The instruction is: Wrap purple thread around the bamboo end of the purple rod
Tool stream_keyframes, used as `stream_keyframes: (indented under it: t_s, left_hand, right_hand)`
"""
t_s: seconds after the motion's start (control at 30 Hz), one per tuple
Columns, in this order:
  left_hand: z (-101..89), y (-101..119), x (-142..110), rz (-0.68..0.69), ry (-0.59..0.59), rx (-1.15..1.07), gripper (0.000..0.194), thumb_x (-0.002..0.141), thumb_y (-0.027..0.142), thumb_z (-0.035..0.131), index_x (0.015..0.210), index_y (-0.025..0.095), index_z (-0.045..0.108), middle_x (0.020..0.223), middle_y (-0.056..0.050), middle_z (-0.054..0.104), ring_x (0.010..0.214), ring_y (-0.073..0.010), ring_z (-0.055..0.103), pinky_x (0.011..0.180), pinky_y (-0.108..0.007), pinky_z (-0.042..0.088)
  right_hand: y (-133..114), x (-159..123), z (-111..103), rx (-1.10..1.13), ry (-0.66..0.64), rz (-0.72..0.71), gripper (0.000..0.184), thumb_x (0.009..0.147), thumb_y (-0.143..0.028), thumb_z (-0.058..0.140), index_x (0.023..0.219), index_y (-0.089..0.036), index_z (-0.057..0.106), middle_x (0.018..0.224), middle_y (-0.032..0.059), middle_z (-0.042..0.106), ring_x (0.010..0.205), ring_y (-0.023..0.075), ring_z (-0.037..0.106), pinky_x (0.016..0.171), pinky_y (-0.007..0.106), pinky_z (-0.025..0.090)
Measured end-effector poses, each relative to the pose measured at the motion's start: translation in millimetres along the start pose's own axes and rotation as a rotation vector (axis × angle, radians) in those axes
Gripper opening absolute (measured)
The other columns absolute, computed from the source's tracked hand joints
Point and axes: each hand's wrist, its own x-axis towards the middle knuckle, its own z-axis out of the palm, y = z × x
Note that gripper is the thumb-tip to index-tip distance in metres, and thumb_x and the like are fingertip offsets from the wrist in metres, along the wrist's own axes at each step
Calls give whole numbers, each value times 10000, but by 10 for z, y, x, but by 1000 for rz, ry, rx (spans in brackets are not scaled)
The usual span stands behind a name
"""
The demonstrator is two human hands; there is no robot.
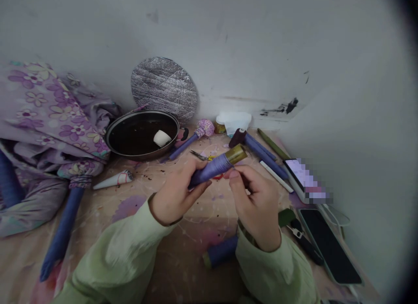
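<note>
On a floral bedsheet (98, 221), the left hand (179, 195) clamps a purple thread-wound tube (212, 170) while the right hand (256, 206) pinches just beside it; a slack grip could unravel it.

We record the tube (214, 170) as lilac thread with a gold end. The sleeves (114, 260) are pale green. The quilt (42, 108) carries a lilac ground with a pink, yellow and cream flower pattern. The pan (124, 132) is black; the mat (163, 88) behind it is silver with a fine quilted grid. We find the sheet (192, 221) beige with pink and lilac blotches, and the spool (220, 251) blue.
</note>
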Motion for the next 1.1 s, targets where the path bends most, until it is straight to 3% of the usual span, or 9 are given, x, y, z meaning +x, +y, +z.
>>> stream_keyframes:
  t_s: [0.1, 0.27, 0.4, 0.57, 0.73, 0.93, 1.1]
  left_hand:
    - [22, 7, -37, 9, -26, 17, 275, 840, 253, 514, 1085, 159, 432, 963, -93, 630, 844, -189, 616, 702, -315, 502]
    - [27, 24, -73, -43, -145, 22, 438, 912, 329, 319, 1311, 147, 315, 1141, -149, 563, 1016, -258, 557, 831, -440, 470]
    - [-11, 55, -51, -78, -161, 63, 443, 922, 267, 275, 1346, 144, 318, 1145, -144, 554, 1056, -239, 534, 893, -430, 447]
    - [-26, 46, -29, -5, -99, 109, 422, 883, 244, 440, 1286, 126, 411, 1092, -114, 588, 1001, -195, 553, 878, -339, 464]
    - [-12, 19, -17, -32, -67, 125, 300, 844, 291, 524, 1083, 111, 546, 973, -94, 602, 903, -190, 552, 809, -329, 465]
    - [53, -15, 11, -52, -76, 82, 137, 830, 249, 525, 896, 131, 545, 900, -67, 534, 845, -175, 502, 753, -319, 436]
    - [98, -37, 9, -131, -80, 69, 138, 852, 268, 477, 907, 144, 506, 822, -42, 529, 762, -163, 494, 683, -303, 410]
  right_hand:
    - [0, -5, 8, -15, 9, -10, 194, 836, -177, 457, 669, -165, 553, 550, -23, 559, 500, 94, 530, 487, 215, 391]
    - [12, -11, 17, -8, -7, -5, 196, 831, -191, 467, 658, -157, 551, 545, -19, 537, 502, 99, 532, 495, 224, 394]
    - [31, -6, 35, -11, -38, 14, 205, 832, -197, 461, 651, -157, 547, 541, -15, 523, 513, 108, 535, 505, 233, 392]
    - [74, 24, 58, -61, -30, 8, 203, 826, -187, 455, 655, -153, 558, 563, 0, 549, 516, 111, 529, 509, 242, 382]
    - [92, 50, 74, -100, -39, 0, 185, 815, -164, 461, 674, -147, 580, 548, -8, 538, 501, 106, 515, 511, 240, 377]
    - [55, 32, 66, -83, -62, -22, 175, 817, -168, 470, 704, -135, 599, 566, 1, 562, 506, 104, 513, 511, 234, 381]
    - [25, 10, 40, -77, -75, -38, 170, 819, -164, 472, 738, -133, 619, 574, -2, 565, 500, 95, 495, 502, 228, 366]
